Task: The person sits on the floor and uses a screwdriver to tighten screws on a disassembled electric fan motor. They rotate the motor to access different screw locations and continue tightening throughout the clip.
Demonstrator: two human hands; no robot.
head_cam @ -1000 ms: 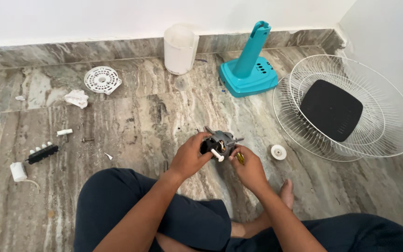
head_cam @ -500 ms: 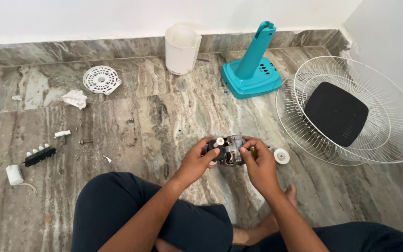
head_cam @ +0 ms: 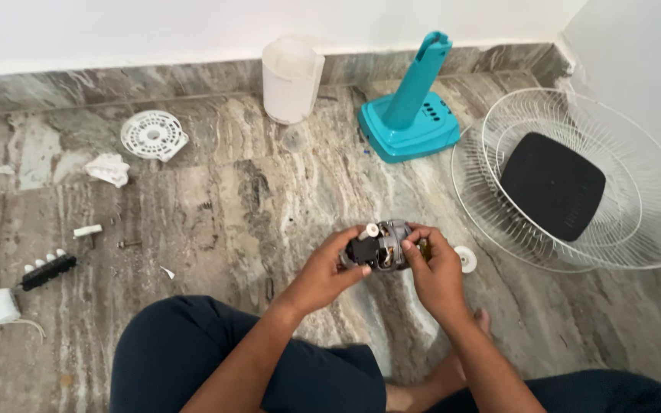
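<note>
I hold a small fan motor (head_cam: 382, 246), grey metal with a black part and a white tip, above the marble floor in front of my knees. My left hand (head_cam: 323, 274) grips its left side from below. My right hand (head_cam: 434, 268) closes on its right side, fingers over the top. Both hands touch the motor at once. A small white round cap (head_cam: 465, 258) lies on the floor just right of my right hand.
A teal fan base with upright stem (head_cam: 411, 115) stands at the back. White wire fan guards (head_cam: 575, 183) with a black pad lie at right. A white bucket-like housing (head_cam: 291, 79), a round white grille (head_cam: 153, 134), a crumpled rag (head_cam: 107, 168), a black switch block (head_cam: 47, 271) and small screws lie at left.
The motor has been turned in my hands and brought lower and to the right; my right hand has shifted from beside it onto its right side.
</note>
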